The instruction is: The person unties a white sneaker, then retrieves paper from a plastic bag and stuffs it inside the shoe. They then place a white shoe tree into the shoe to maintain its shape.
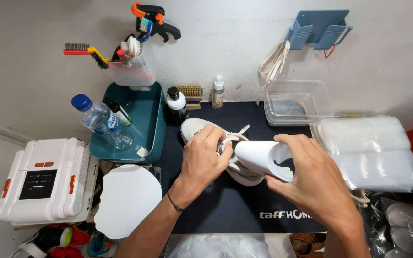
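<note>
Centrally, on the dark mat (225, 200), lies a white shoe (194, 128), toe pointing away, laces loose. Left of the shoe stands a teal bin (155, 125) holding a clear water bottle (96, 118) with a blue cap and a dark bottle (118, 112) leaning beside it. Beyond the bin, a clear cup (137, 71) on the wall is packed with brushes. Just beyond the shoe's toe stand a black bottle (177, 106) with a white top and a small spray bottle (218, 92). Right of the shoe and farther back sits a clear tub (296, 101); what lies in it I cannot tell. A stack of clear bags (369, 150) lies right of the shoe.

The left hand (204, 160) comes in from below, wrist bent, fingers curled over the shoe's opening and gripping it by the tongue. The right hand (311, 179) reaches in from the lower right, clasped around a rolled white sheet (259, 156), whose end points into the shoe's opening.
</note>
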